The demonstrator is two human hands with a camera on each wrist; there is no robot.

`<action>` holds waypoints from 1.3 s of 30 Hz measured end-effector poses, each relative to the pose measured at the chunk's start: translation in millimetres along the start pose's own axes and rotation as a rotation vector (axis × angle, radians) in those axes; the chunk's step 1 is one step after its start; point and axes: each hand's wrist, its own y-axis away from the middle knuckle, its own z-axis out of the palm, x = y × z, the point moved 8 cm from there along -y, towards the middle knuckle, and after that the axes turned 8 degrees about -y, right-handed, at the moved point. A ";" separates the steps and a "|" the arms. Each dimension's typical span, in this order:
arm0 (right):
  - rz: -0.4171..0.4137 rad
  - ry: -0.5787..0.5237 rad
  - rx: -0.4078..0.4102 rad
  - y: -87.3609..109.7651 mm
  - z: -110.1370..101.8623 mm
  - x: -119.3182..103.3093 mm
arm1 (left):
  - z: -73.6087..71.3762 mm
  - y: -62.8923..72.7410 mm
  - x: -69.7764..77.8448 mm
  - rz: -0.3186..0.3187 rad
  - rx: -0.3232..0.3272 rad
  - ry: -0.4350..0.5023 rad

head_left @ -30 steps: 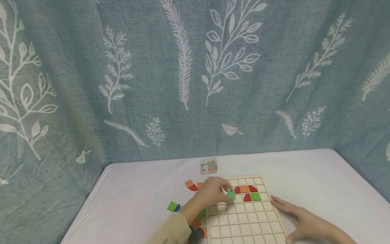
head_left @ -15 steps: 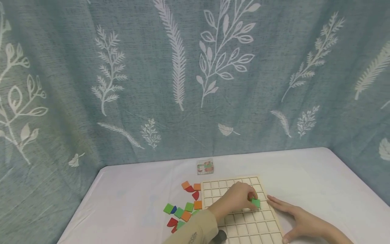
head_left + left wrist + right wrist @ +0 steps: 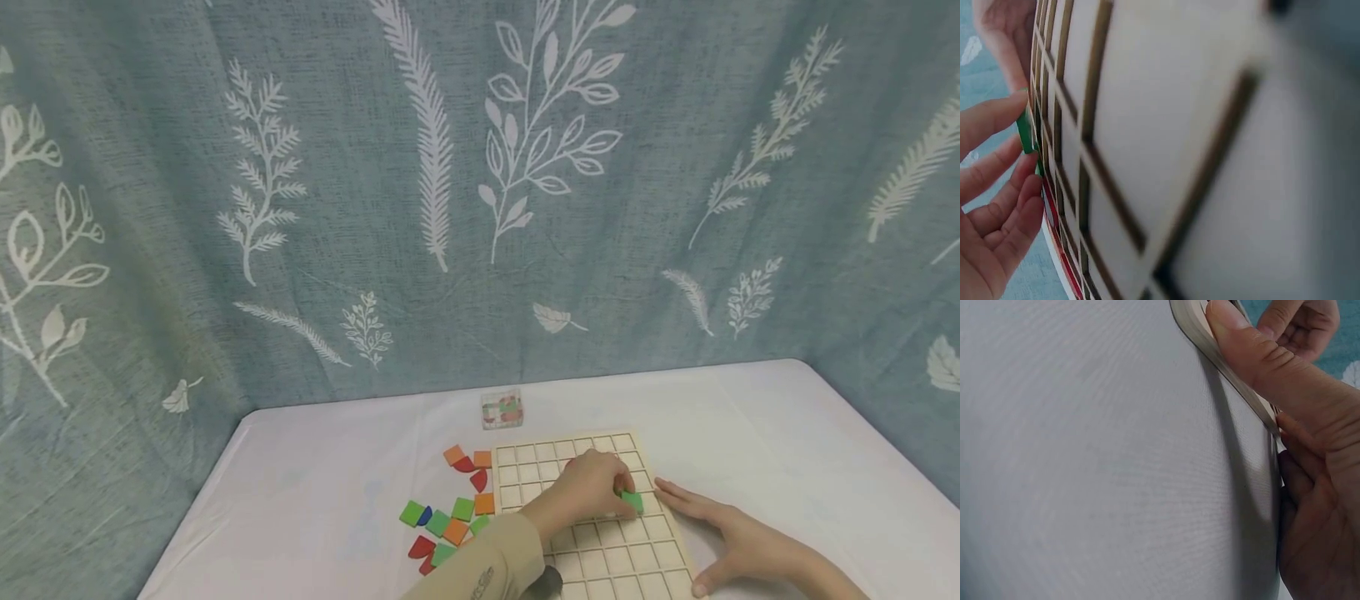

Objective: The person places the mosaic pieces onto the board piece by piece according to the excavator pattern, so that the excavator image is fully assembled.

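Observation:
With thumb and fingers, my left hand (image 3: 588,485) pinches a small green square tile (image 3: 632,501) over the right part of a pale wooden grid board (image 3: 617,539). In the left wrist view the tile (image 3: 1024,131) is edge-on between the fingertips, right at the grid's ridges. Red pieces show in the grid beyond the fingers, while the head view has most of them hidden behind the hand. My right hand (image 3: 731,533) lies along the board's right side, fingers stretched out. Its thumb (image 3: 1254,353) rests on the board's rim in the right wrist view.
Left of the board lie several loose tiles: green squares (image 3: 462,509), orange squares (image 3: 484,503), red quarter-rounds (image 3: 422,547) and a blue piece (image 3: 424,516). A small clear box (image 3: 502,409) with coloured shapes stands behind the board on the white-covered table (image 3: 322,475). A patterned curtain (image 3: 337,208) hangs behind.
My left hand has carried the green tile rightward across the board and lowered it toward a cell near the right edge. The right hand stays at the board's side. The view has shifted slightly.

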 end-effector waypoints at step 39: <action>0.076 -0.080 -0.009 -0.6 0.9 4.5 | -52.8 56.8 -71.8 0.059 -0.068 0.368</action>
